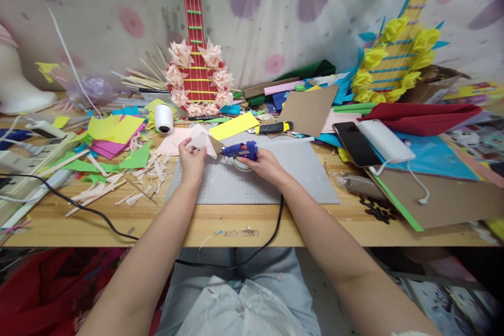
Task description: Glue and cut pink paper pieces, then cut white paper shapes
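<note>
Between the fingers of my left hand is a folded piece of pale pink paper, pinched near its left edge. My right hand is wrapped around a blue hot glue gun, whose nozzle points left, close to the paper. I cannot tell if the nozzle touches the paper. Under both hands lies a grey cutting mat. A round roll, partly hidden by the glue gun and my hand, rests on the mat. Just behind sit a yellow paper strip and a utility knife.
A red paper guitar with pink flowers stands at the back, a yellow one at right. Paper scraps litter the left. A phone and white power bank lie right. The black cord hangs over the table's front edge.
</note>
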### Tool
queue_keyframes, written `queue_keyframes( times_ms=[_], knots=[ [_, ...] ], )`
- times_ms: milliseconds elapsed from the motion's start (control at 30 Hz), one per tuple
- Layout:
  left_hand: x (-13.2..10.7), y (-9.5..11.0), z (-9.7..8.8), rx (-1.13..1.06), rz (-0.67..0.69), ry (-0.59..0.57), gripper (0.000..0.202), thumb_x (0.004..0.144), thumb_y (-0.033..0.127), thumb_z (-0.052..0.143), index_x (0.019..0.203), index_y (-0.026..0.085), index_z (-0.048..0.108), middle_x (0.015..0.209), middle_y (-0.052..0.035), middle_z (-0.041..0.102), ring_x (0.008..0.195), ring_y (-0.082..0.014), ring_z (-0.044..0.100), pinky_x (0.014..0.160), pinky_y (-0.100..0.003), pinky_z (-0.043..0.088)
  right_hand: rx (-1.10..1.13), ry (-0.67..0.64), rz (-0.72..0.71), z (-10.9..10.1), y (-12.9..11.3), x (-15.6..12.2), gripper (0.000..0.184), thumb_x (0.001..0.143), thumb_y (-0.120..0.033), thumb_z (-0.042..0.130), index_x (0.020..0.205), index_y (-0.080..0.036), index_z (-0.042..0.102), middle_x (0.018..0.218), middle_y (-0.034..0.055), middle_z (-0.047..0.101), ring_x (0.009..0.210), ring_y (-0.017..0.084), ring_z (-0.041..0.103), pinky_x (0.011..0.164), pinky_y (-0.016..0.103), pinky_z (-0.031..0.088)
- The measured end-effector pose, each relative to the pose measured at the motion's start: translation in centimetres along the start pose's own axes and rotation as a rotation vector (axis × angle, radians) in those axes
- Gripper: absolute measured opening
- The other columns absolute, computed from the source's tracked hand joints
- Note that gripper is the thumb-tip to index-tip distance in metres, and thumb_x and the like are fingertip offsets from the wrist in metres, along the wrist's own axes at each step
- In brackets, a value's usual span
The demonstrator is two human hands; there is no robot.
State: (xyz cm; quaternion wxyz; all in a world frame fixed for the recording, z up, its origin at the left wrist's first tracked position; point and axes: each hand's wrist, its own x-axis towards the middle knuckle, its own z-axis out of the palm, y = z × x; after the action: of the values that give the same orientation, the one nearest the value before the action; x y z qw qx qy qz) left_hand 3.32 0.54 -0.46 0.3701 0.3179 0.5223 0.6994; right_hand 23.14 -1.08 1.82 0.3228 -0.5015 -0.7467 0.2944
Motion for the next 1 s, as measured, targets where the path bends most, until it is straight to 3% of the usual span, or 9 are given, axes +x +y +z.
queue_keyframes(
  times_ms=[367, 700, 1000],
  knots=[
    [-0.06, 0.09, -0.05, 0.01, 0.005, -0.006, 0.047, 0.063, 0.008, 0.061, 0.104, 0.018, 0.039, 0.092, -0.0071, 0.062, 0.075, -0.0126, 0.064, 0.06, -0.02, 0.049, -0.028, -0.051, -0.041, -0.14, -0.38, -0.16, 0.037, 0.078, -0.044, 0.057, 0.105, -0.021, 0.065, 0.095, 0.0031, 0.069, 0.083, 0.018, 0.062, 0.074, 0.026, 0.044],
    [0.02, -0.09, -0.02, -0.008, 0.004, -0.012, 0.048, 0.062, 0.008, 0.061, 0.104, 0.019, 0.04, 0.088, -0.0053, 0.063, 0.074, -0.0123, 0.064, 0.065, -0.023, 0.05, -0.051, -0.011, -0.014, -0.14, 0.06, 0.07, 0.037, 0.078, -0.046, 0.056, 0.102, -0.02, 0.066, 0.094, 0.0039, 0.069, 0.084, 0.019, 0.062, 0.074, 0.027, 0.045],
    [-0.22, 0.23, 0.07, -0.007, -0.01, -0.003, 0.047, 0.062, 0.007, 0.061, 0.102, 0.019, 0.04, 0.086, -0.0045, 0.062, 0.07, -0.0109, 0.062, 0.06, -0.02, 0.049, -0.012, 0.024, 0.022, -0.31, -0.05, 0.01, 0.033, 0.077, -0.043, 0.058, 0.097, -0.018, 0.066, 0.092, 0.005, 0.069, 0.082, 0.018, 0.062, 0.072, 0.027, 0.044]
  ],
)
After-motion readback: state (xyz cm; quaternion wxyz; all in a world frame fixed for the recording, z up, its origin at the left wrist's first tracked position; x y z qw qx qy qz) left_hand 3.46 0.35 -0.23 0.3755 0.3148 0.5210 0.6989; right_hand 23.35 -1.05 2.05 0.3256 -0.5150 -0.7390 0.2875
